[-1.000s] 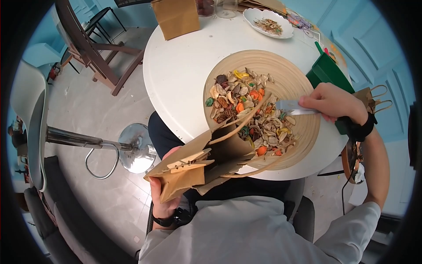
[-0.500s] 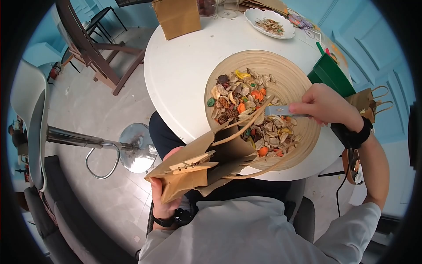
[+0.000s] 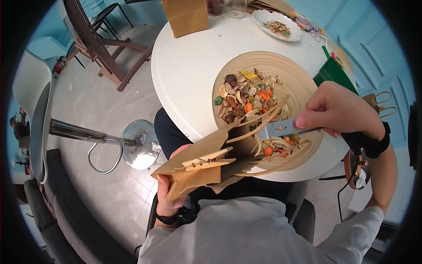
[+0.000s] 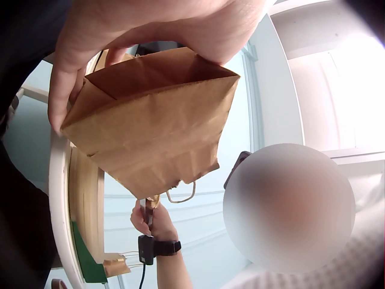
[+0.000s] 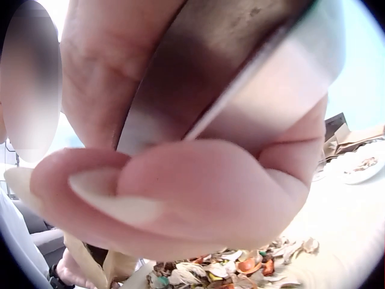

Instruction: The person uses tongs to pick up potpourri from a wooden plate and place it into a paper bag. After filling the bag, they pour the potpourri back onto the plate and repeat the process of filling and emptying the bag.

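Observation:
My left hand (image 3: 170, 193) grips the base of a brown paper bag (image 3: 193, 165), tilted with its mouth toward the bowl. A wooden clothespin (image 3: 207, 159) is attached to the bag's side. Two rope handles stretch over a round wooden bowl (image 3: 292, 72) holding potpourri (image 3: 241, 94), with dried petals, small cones and orange pieces. Flat metal tongs (image 3: 281, 128) are pinched between the thumb and fingers of my right hand (image 3: 340, 110). Their far end reaches the bag's mouth, beside the upper handle. In the left wrist view, the bag's folded base (image 4: 150, 120) lies against the left palm.
A green container (image 3: 334, 72) stands at the bowl's right, near a small handled paper bag (image 3: 373, 102). At the table's back are a scalloped white dish (image 3: 259, 20), a kraft bag (image 3: 187, 20) and a glass jar (image 3: 237, 9). A bar stool (image 3: 37, 88) stands left.
The right hand has lifted the tongs off the potpourri and brought them left and down to the bag's mouth. The left hand keeps hold of the bag; the view has shifted slightly.

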Available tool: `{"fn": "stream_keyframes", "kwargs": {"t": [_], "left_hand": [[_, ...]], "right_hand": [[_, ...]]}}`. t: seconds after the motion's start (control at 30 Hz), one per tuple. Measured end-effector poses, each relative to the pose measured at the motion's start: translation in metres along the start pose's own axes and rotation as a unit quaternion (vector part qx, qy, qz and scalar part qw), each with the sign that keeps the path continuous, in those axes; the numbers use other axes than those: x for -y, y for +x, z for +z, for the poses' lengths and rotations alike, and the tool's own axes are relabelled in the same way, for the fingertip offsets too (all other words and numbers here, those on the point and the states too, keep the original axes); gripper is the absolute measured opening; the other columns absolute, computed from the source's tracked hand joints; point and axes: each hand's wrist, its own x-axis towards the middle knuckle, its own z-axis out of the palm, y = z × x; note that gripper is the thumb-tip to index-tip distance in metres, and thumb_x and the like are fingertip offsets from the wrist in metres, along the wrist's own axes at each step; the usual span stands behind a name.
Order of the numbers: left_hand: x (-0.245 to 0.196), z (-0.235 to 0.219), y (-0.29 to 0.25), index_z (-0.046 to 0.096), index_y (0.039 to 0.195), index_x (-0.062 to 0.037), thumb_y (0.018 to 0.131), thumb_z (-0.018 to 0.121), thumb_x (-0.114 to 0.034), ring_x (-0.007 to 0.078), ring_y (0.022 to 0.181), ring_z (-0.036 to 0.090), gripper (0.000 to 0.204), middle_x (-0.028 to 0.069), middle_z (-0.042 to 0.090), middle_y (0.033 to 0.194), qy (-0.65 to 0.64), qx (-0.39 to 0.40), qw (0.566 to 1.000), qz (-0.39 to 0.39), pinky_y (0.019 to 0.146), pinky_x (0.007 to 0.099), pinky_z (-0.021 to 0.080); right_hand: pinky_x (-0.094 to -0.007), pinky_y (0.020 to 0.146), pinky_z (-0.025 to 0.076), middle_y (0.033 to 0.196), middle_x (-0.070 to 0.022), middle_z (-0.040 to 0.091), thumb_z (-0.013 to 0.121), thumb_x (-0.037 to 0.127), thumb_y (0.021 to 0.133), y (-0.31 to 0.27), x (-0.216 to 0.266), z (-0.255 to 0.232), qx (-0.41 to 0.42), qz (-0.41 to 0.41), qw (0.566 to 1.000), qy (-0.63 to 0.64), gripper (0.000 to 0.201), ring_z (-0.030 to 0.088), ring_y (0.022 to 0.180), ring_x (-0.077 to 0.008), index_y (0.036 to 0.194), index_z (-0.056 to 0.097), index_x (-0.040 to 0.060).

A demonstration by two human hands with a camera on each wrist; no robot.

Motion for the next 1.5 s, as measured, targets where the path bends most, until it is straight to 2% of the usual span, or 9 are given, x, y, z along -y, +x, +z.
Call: {"fn": "stream_keyframes", "kwargs": {"t": [0.27,0.33,0.43,0.53,0.57,0.7,0.97,1.27,1.5], "left_hand": [[-0.004,0.009,0.001,0.025,0.149,0.0038,0.083,0.055,-0.074,0.0273,0.134,0.045,0.106,0.0183,0.043,0.146,0.006,0.028,1.000,-0.007,0.111,0.0398,0.038],[-0.005,0.010,0.001,0.024,0.149,0.0039,0.083,0.055,-0.074,0.0280,0.134,0.045,0.106,0.0189,0.042,0.147,0.003,0.023,1.000,-0.014,0.111,0.0400,0.038],[-0.006,0.010,0.001,0.024,0.149,0.0043,0.084,0.054,-0.073,0.0285,0.134,0.046,0.106,0.0198,0.041,0.147,-0.049,0.031,0.998,-0.018,0.110,0.0405,0.040],[-0.003,0.002,0.001,0.024,0.149,0.0046,0.084,0.054,-0.073,0.0287,0.134,0.047,0.105,0.0205,0.041,0.147,-0.053,0.023,0.998,-0.015,0.109,0.0403,0.042],[0.003,-0.008,0.001,0.026,0.150,-0.0036,0.088,0.050,-0.070,0.0321,0.131,0.049,0.094,0.0184,0.042,0.148,-0.070,0.040,0.997,0.003,0.106,0.0466,0.045],[0.013,-0.025,-0.003,0.029,0.151,-0.0126,0.091,0.046,-0.069,0.0364,0.130,0.050,0.084,0.0153,0.042,0.149,-0.093,0.016,0.995,0.030,0.103,0.0584,0.045],[0.014,-0.024,-0.002,0.029,0.151,-0.0132,0.092,0.044,-0.069,0.0382,0.131,0.047,0.083,0.0156,0.040,0.150,-0.067,0.011,0.997,0.041,0.103,0.0631,0.042],[0.017,-0.029,-0.002,0.028,0.152,-0.0133,0.092,0.037,-0.072,0.0403,0.133,0.045,0.084,0.0164,0.039,0.151,-0.036,-0.002,0.999,0.037,0.103,0.0671,0.040],[0.016,-0.029,-0.003,0.029,0.152,-0.0133,0.093,0.036,-0.071,0.0388,0.132,0.046,0.083,0.0155,0.039,0.151,-0.051,0.003,0.998,0.029,0.103,0.0641,0.041]], "right_hand": [[-0.0323,0.042,0.037,0.042,-0.0083,0.041,0.068,0.053,0.085,0.012,0.026,0.021,-0.009,-0.109,0.985,-0.132,0.062,0.049,0.038,-0.0205,0.056,0.058,0.0001],[-0.0313,0.046,0.036,0.051,-0.0072,0.051,0.080,0.034,0.078,0.007,0.035,0.032,-0.131,-0.216,0.947,-0.199,0.040,0.052,0.045,-0.0202,0.063,0.062,0.0021],[-0.0309,0.045,0.034,0.052,-0.0069,0.052,0.082,0.038,0.075,0.006,0.023,0.034,-0.197,-0.256,0.915,-0.243,0.039,0.049,0.045,-0.0254,0.068,0.064,0.0039],[-0.0309,0.045,0.034,0.051,-0.0057,0.049,0.077,0.039,0.080,-0.004,0.017,0.022,-0.166,-0.240,0.943,-0.158,0.040,0.048,0.044,-0.0207,0.071,0.063,0.0023],[-0.0309,0.045,0.034,0.051,-0.0057,0.049,0.077,0.039,0.080,-0.005,0.011,0.017,-0.164,-0.240,0.943,-0.160,0.040,0.048,0.044,-0.0207,0.071,0.063,0.0023],[-0.0297,0.044,0.035,0.048,-0.0018,0.043,0.057,0.040,0.098,0.010,-0.032,-0.014,-0.177,-0.079,0.980,-0.052,0.054,0.044,0.044,-0.0078,0.062,0.058,-0.0001],[-0.0291,0.040,0.041,0.039,-0.0043,0.045,0.043,0.072,0.092,0.068,-0.110,-0.051,-0.201,0.119,0.954,-0.190,0.081,0.048,0.033,-0.0154,0.047,0.050,0.0053],[-0.0388,0.049,0.042,0.044,-0.0120,0.046,0.050,0.071,0.088,0.111,-0.087,-0.026,-0.185,-0.037,0.953,-0.238,0.082,0.050,0.044,-0.0265,0.050,0.053,-0.0009],[-0.0404,0.050,0.040,0.045,-0.0134,0.044,0.055,0.069,0.085,0.111,-0.066,0.000,-0.164,-0.060,0.953,-0.248,0.078,0.047,0.045,-0.0290,0.051,0.055,-0.0018]]}}
